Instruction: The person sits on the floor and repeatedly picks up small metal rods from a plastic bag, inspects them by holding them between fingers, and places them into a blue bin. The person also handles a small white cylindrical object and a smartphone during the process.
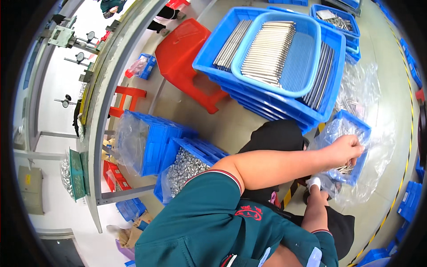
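Fingers (356, 150) of my left hand (341, 151) are curled together at 3 o'clock, over a small blue bin (354, 179); whether they grip a pin, I cannot tell. Slim metal pins (345, 169) lie in this bin, below my fingertips. My right hand (317, 192), toward 4 o'clock, is too obscured to judge. Clear plastic sheeting (378, 158) surrounds the bin. Stacked blue crates (202, 60) stand at 1 o'clock, a red stool (182, 53) near 11.
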### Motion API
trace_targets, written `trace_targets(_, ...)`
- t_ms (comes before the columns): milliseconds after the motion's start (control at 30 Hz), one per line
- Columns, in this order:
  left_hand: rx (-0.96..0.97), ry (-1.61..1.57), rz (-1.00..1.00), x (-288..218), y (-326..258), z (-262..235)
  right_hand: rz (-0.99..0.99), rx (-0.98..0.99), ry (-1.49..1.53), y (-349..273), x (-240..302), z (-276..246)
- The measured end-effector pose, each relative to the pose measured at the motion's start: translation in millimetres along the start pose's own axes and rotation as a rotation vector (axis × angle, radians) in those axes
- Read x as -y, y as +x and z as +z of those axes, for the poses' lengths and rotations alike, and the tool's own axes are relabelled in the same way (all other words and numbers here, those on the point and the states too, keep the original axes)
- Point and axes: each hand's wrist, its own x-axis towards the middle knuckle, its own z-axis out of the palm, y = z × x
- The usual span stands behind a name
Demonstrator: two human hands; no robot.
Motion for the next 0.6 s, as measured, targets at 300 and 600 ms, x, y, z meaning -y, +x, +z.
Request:
trace_targets(300, 0.048, -0.017, 0.023, -7.4, 5.6, 12.3, 0.188, 0.274, 0.361, -66.3, 76.7, -107.6)
trace_targets(600, -0.041, -0.005, 0.113, -1.0, 16.3, -3.1, -0.086, 0.439, -0.033, -208.2, 141.8, -281.2)
